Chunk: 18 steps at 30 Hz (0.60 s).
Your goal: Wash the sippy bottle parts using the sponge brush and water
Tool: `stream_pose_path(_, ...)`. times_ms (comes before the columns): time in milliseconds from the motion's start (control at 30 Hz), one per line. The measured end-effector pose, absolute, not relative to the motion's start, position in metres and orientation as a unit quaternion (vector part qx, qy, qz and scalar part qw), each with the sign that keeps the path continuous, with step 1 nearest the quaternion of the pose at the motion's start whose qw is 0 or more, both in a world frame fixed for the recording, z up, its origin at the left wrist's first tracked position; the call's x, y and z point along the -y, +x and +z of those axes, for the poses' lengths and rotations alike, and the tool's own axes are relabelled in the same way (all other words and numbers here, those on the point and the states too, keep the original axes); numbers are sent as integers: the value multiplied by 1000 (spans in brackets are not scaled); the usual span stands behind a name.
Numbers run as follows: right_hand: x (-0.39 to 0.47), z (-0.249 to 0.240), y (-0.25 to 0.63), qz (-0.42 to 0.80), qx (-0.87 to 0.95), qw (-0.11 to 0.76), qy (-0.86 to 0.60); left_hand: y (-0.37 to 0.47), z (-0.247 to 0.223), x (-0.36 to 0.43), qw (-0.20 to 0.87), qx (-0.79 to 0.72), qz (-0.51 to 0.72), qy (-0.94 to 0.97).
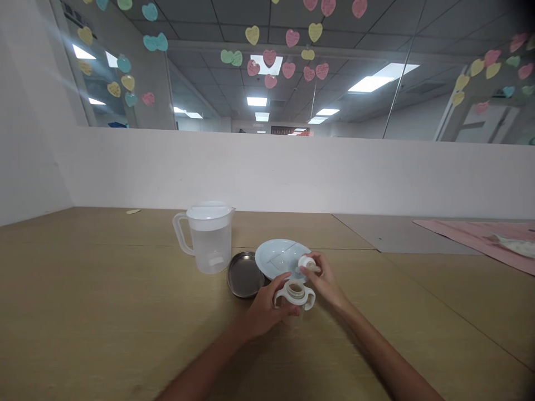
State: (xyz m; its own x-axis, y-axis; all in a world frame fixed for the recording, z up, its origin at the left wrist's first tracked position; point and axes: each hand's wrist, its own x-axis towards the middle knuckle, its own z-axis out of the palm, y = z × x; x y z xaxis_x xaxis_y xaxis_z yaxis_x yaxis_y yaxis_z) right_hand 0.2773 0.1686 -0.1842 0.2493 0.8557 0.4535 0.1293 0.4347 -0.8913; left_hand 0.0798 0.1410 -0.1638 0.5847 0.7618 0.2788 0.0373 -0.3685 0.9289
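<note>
My left hand (270, 309) is wrapped round a clear baby bottle (296, 289) with a white two-handled collar. The bottle's mouth is uncovered and faces up. Just above and to the right of it, my right hand (324, 278) pinches a white bottle cap with a nipple (308, 263), held apart from the bottle. Behind both hands lies a pale blue plate (271, 255), with thin lines across it that I cannot make out. A round metal dish (246, 275) sits left of the plate, partly behind my left hand.
A lidded translucent pitcher (211, 239) holding liquid stands left of the plate. Toward the wall lies a small flat wooden piece (133, 211). A grey mat (401, 234) and a pink cloth (472, 234) with a whitish item on it are at the right. A white wall (271, 172) borders the table's back.
</note>
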Motion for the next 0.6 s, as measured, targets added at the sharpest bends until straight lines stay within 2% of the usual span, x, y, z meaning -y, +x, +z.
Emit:
stream_pose_path(100,-169,-188,280,230,625,570,-480,80,-162,-140,497,-268,363,741)
stream_pose_path(233,-169,-189,284,204,659,525,-498,80,-160,-139,499,-259,365,742)
stream_pose_path(600,-165,-186,278,96,597,620,-499,78,-157,-138,481,-284,344,755)
